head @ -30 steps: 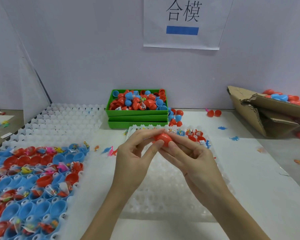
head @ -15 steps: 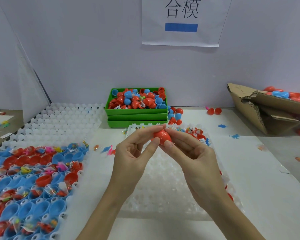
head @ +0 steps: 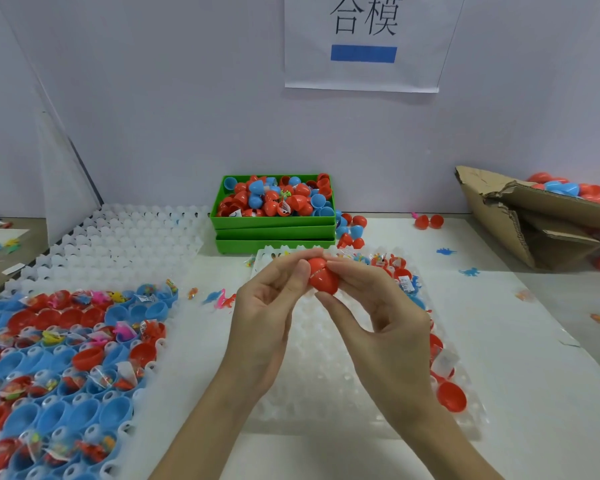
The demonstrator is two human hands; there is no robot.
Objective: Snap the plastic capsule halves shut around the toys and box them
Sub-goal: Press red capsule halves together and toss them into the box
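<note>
- A red capsule (head: 322,279) was held above the white tray (head: 326,393) on the tabletop (head: 534,393), pinched between the left hand (head: 269,317) and the right hand (head: 381,317).
- Each grip was closed on the capsule, with fingertips and thumbs pressed against opposite ends.
- Compared with a second earlier, the capsule had been turned so that its seam was shown across the middle, and more of its body was exposed.
- The halves appeared to be joined, though a full snap could not be confirmed from this view.
- If shut, the capsule was judged ready for the cardboard box (head: 534,220) at the right, where finished capsules were seen.
- Many open halves with bagged toys were left in the blue tray (head: 66,375).
</note>
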